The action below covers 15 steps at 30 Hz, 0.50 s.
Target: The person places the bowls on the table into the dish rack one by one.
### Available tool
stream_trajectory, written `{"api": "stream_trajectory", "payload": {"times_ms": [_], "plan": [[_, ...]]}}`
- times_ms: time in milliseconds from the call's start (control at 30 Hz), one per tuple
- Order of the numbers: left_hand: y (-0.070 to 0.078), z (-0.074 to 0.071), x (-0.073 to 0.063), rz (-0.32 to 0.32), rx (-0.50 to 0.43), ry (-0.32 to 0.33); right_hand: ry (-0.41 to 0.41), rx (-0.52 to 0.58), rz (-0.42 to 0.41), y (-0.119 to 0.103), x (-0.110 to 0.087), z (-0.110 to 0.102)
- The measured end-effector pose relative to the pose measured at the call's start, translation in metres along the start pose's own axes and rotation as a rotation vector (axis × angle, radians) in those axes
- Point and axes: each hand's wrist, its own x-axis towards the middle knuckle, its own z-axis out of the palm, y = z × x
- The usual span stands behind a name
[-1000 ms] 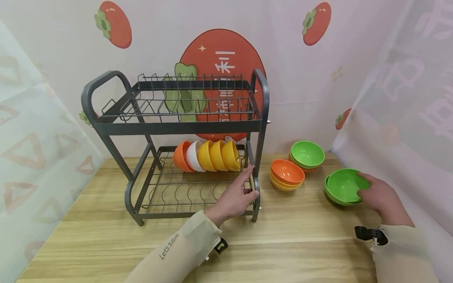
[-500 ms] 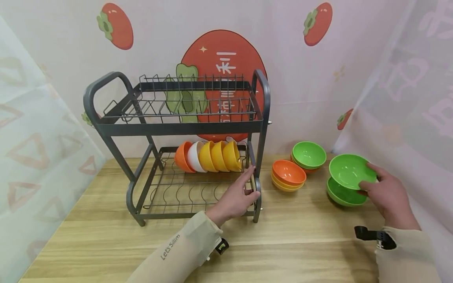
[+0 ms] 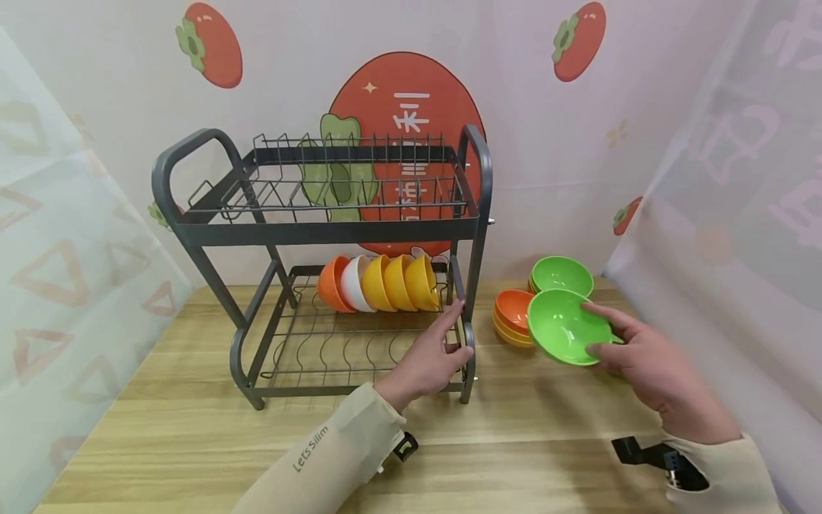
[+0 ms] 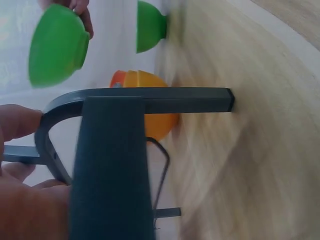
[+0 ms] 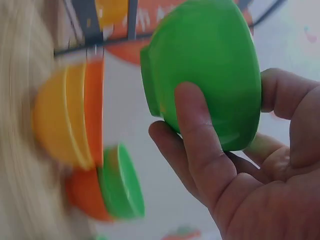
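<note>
We see the right hand (image 3: 642,357) grasping a glossy, round, bright green bowl (image 3: 566,328) by its right side, the fingers against the outer wall and the thumb at the rim. The bowl is held clear of the wood-grain table (image 3: 488,471). Its mouth faces up, leaning somewhat toward us, with the foot pointing down. Being round, it has no long axis across its rim; the line from foot to mouth runs near upright, a little tilted.

The bowl lies just left of the right hand's palm, and to the right of the left hand (image 3: 427,364), well apart from it. We see that left hand gripping the bent right-side tube of a two-tier dark grey metal wire dish rack (image 3: 321,232), thumb and fingers on either side of the bend.

Behind the held bowl we find an orange bowl (image 3: 514,308) stacked on yellow ones, and a second green bowl (image 3: 563,275) atop another stack. The left wrist view shows one more green bowl (image 4: 149,27) upright on the table. On the rack's lower tier, a row of orange, white and yellow bowls (image 3: 379,284) stands on edge, mouths toward the right.
</note>
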Motion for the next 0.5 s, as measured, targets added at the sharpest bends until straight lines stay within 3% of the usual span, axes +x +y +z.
{"api": "stream_trajectory", "payload": {"times_ms": [167,233,400,500], "plan": [[0.017,-0.006,-0.013,0.035,-0.074,0.112,-0.075,0.008,-0.035,-0.019,-0.006,0.03],[0.024,-0.009,-0.022,0.06,-0.153,0.111,-0.095,0.008,-0.027,-0.026,-0.008,0.041],[0.031,-0.014,-0.041,0.131,-0.338,-0.088,-0.158,0.049,-0.052,-0.036,-0.012,0.065],[0.028,-0.015,-0.045,0.149,-0.415,-0.151,-0.178,0.089,-0.085,-0.038,-0.015,0.075]]}}
